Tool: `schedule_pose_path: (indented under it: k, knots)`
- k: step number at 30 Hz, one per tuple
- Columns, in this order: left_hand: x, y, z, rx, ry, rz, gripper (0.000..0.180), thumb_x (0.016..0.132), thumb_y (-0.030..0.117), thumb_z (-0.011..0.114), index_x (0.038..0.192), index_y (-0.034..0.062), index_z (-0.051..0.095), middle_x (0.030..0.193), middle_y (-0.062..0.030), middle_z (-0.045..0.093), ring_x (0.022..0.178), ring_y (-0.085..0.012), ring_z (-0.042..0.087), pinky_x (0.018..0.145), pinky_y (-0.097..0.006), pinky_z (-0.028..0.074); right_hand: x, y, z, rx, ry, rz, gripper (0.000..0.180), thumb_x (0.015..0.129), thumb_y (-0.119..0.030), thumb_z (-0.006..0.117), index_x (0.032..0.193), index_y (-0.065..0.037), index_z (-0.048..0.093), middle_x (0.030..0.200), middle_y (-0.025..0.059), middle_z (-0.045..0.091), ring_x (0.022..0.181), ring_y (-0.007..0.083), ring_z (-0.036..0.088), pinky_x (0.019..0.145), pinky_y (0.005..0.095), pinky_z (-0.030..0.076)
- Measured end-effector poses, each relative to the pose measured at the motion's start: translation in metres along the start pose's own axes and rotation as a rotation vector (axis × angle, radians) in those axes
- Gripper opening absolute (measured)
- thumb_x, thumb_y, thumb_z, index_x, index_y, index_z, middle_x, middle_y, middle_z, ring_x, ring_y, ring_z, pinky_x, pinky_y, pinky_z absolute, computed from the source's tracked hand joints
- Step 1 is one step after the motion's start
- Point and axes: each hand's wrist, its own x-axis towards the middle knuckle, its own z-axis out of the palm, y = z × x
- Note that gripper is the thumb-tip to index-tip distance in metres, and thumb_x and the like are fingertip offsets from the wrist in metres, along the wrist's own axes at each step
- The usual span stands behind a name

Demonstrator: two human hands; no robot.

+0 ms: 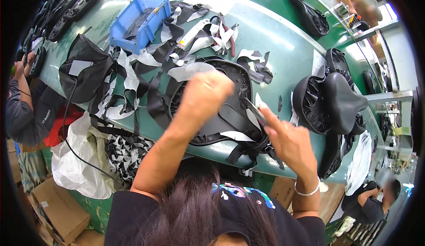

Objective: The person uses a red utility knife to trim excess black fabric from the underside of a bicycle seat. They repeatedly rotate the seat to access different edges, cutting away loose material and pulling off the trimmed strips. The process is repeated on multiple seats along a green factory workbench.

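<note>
An upturned black bicycle saddle (234, 113) lies on the green table in front of me, its ribbed underside showing. My left hand (208, 91) is closed in a fist over the saddle's far left part, somewhat smeared by motion. From that fist a pale strip of cover material (186, 72) sticks out to the left. My right hand (287, 135) grips a knife (255, 112) whose metal blade lies along the saddle's right rim. Loose black and white offcuts (248, 151) hang at the near edge.
A blue bin (141, 22) with dark pieces stands far left, beside heaped offcuts (128, 69) and a black mesh bag (85, 69). Several finished saddles (341, 102) are stacked at right. A white sack (82, 157) is below the table's left edge. Other people work at both sides.
</note>
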Motion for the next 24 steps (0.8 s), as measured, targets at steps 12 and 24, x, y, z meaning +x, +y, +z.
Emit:
schedule_pose_path:
  k: [12, 24]
  knots:
    - [0.01, -0.011, 0.004, 0.529, 0.28, 0.483, 0.013, 0.085, 0.02, 0.065, 0.086, 0.0065, 0.063, 0.106, -0.0072, 0.061, 0.093, -0.0292, 0.051, 0.082, -0.039, 0.041, -0.086, -0.03, 0.015, 0.094, -0.025, 0.179, 0.059, 0.084, -0.013, 0.064, 0.14, -0.02, 0.044, 0.06, 0.0093, 0.05, 0.049, 0.0281, 0.054, 0.045, 0.041, 0.041]
    - [-0.057, -0.019, 0.052, 1.026, -0.097, 0.427, 0.044, 0.081, 0.046, 0.064, 0.061, 0.0072, 0.06, 0.066, -0.0049, 0.056, 0.071, -0.0246, 0.053, 0.065, -0.039, 0.036, -0.078, -0.017, 0.03, 0.673, 0.382, 0.399, 0.048, 0.095, -0.013, 0.053, 0.141, -0.008, 0.04, 0.089, 0.0088, 0.063, 0.06, 0.0095, 0.054, 0.052, 0.0243, 0.043]
